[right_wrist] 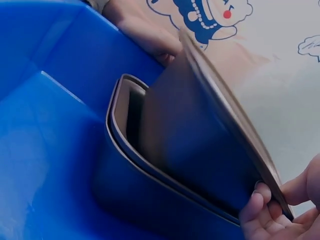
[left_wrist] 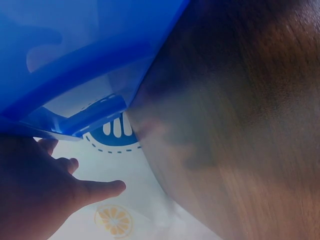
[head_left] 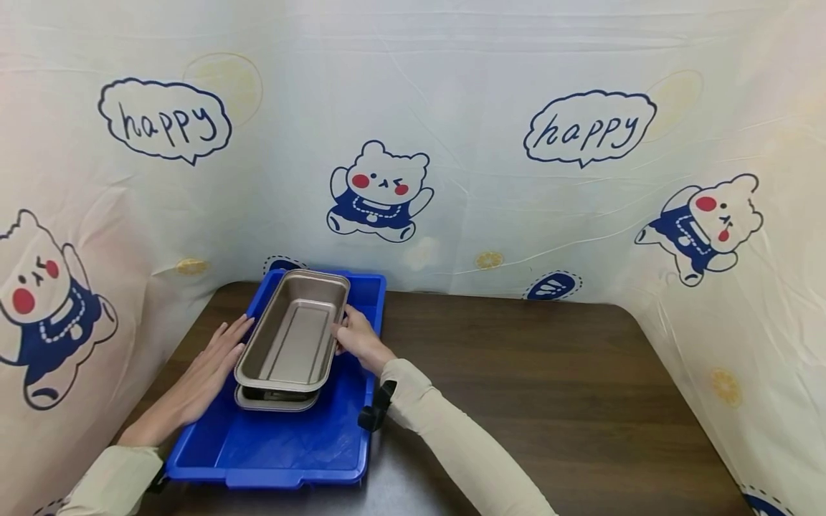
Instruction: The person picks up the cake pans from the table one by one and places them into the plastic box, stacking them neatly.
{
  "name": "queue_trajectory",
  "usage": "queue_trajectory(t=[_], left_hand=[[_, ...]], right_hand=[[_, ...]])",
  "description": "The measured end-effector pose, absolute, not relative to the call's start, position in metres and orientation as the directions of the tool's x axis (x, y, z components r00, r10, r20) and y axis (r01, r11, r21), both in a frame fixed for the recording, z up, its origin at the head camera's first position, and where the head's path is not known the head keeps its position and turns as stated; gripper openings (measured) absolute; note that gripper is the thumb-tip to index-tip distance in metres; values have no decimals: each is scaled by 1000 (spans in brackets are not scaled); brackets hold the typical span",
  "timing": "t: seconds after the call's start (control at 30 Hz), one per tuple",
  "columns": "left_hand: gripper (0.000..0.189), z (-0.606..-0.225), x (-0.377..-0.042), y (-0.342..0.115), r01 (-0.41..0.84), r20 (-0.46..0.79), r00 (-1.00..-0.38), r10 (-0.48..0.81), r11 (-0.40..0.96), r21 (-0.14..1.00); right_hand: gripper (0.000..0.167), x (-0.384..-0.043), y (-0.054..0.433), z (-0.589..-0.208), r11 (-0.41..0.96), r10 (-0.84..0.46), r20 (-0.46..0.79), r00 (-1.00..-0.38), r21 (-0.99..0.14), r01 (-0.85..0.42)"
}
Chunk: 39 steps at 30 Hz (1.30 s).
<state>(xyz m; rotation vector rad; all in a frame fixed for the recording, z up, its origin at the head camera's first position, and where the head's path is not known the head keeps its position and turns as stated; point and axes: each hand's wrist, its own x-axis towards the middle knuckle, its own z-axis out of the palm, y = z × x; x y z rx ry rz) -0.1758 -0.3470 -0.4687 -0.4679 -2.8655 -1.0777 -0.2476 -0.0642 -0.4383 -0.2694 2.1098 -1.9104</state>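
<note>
My right hand (head_left: 363, 338) pinches the long side rim of a bronze-coloured loaf pan (head_left: 302, 333), thumb on one side and fingers curled on the other in the right wrist view. This pan is tilted and partly out of other nested loaf pans (right_wrist: 118, 117), whose rims show beneath it. The lower pans (head_left: 276, 403) stand inside a blue plastic tray (head_left: 361, 437). My left hand (head_left: 209, 369) lies along the tray's left edge with its fingers straight, fingertips close to the pan's left rim. In the left wrist view that hand (left_wrist: 45, 185) appears dark beside the tray.
A dark wooden table (head_left: 529, 401) carries the tray on its left side and extends to the right. Behind and on both sides hangs a pale curtain (head_left: 464, 129) printed with bears and "happy" bubbles.
</note>
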Motion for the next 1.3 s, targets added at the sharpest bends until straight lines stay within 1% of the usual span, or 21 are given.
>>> queue_trajectory(t=[0.17,0.33,0.77,0.9,1.03,1.2,1.3], left_hand=[[59,-467,-176,-345,258,105,-963,250,721,643],[59,-467,-176,-344,260,108,-962,252,716,648],[58,-467,-175,-346,290,140,-954,266,694,659],[58,-467,-174,-346,300,151,-951,270,688,661],[58,-467,-174,-346,297,145,-952,271,687,664],[58,-466,-175,-346,293,139,-952,271,692,659],[59,-466,-175,-346,288,133,-954,269,697,657]], right_hand=[[45,-248,-61,-439,208,-338,-35,-940,-977,-38],[48,-247,-62,-440,290,-343,-27,-939,-954,-79],[54,-246,-66,-441,328,-332,-66,-941,-944,-49],[54,-246,-68,-442,353,-320,-77,-944,-935,-43],[50,-245,-70,-441,380,-298,-81,-951,-924,-41],[43,-242,-69,-438,378,-288,-88,-953,-925,-29],[37,-241,-67,-434,428,-292,-95,-952,-903,-42]])
